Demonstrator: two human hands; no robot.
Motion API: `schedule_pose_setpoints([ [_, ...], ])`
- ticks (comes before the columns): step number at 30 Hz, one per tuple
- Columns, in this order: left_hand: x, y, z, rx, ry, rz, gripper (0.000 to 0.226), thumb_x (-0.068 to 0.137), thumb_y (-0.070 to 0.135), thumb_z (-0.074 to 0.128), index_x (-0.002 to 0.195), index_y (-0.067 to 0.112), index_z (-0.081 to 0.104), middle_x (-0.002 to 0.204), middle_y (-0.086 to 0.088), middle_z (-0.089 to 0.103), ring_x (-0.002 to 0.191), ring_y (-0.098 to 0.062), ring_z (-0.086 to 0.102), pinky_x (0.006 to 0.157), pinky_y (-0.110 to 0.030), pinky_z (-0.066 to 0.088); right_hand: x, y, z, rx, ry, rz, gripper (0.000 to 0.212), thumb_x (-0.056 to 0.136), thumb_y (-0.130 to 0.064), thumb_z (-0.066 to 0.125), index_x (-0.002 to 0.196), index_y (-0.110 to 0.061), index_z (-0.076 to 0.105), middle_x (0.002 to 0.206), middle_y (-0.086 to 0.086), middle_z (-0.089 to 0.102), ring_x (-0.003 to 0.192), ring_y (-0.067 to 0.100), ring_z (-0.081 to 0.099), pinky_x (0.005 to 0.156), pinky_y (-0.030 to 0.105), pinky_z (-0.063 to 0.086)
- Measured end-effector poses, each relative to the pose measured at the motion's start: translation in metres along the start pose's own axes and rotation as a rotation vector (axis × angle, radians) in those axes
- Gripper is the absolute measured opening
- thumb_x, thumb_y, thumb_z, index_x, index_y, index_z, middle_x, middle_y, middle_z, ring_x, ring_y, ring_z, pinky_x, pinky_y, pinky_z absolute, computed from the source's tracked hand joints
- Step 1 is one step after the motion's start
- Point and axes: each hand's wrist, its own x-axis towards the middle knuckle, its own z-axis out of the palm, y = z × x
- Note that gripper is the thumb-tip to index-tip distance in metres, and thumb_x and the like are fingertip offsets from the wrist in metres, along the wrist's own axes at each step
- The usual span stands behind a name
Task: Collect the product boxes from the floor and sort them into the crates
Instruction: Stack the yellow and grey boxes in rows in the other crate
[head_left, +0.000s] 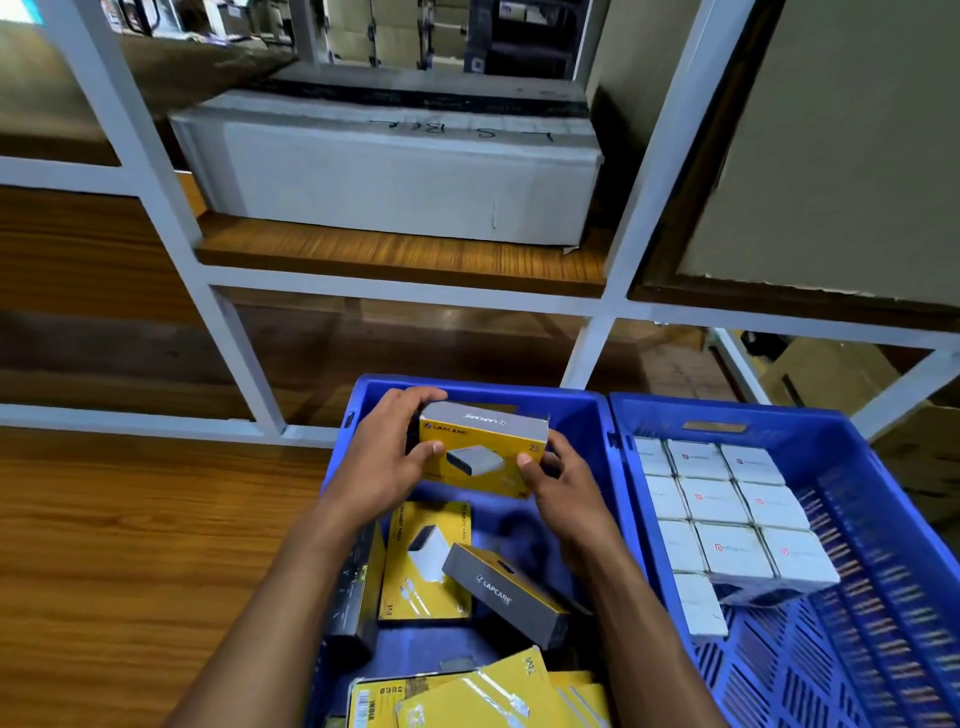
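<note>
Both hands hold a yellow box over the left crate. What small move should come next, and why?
Probably lower the yellow box into the left crate at its far end. The left hand and right hand hold it above bare floor there, and similar yellow boxes already lie nearer.

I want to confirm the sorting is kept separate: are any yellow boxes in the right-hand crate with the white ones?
No, the right crate holds only white boxes; the yellow boxes lie in the left crate.

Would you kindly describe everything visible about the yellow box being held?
The yellow box looks like printed cardboard, with a grey top panel reading LAPCARE and a picture of a grey device on its yellow face. Closed and roughly level, it is held over the left blue crate, gripped by the left hand and right hand at opposite ends.
</note>
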Motion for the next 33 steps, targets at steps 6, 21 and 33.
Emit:
schedule_pose_setpoints([
  [6,0.001,-0.001,0.005,0.142,0.040,0.020,0.051,0.090,0.005,0.078,0.134,0.026,0.062,0.123,0.013,0.047,0.114,-0.006,0.053,0.106,-0.027,0.047,0.008,0.003,0.005,-0.023,-0.087,0.161,0.019,0.107,-0.036,0.055,0.121,-0.029,0.066,0.108,-0.007,0.069,0.090,0.010,0.063,0.085,0.035,0.051],
  [21,0.004,0.001,0.014,0.613,0.079,-0.111,0.036,0.088,0.002,0.068,0.122,0.012,0.064,0.118,-0.002,0.045,0.093,-0.025,0.060,0.083,-0.041,0.057,0.057,0.001,0.033,-0.416,-0.128,0.166,0.015,0.100,-0.027,0.058,0.108,-0.017,0.066,0.106,0.007,0.070,0.099,0.025,0.067,0.085,0.042,0.057],
  [33,0.006,0.013,0.020,0.663,0.019,-0.257,0.014,0.090,0.007,0.072,0.104,0.008,0.072,0.114,-0.012,0.058,0.096,-0.035,0.064,0.085,-0.044,0.054,0.100,0.051,0.049,-0.331,-0.327,0.224,0.044,0.071,-0.017,0.056,0.114,-0.020,0.064,0.113,0.006,0.072,0.105,0.024,0.069,0.097,0.049,0.058],
])
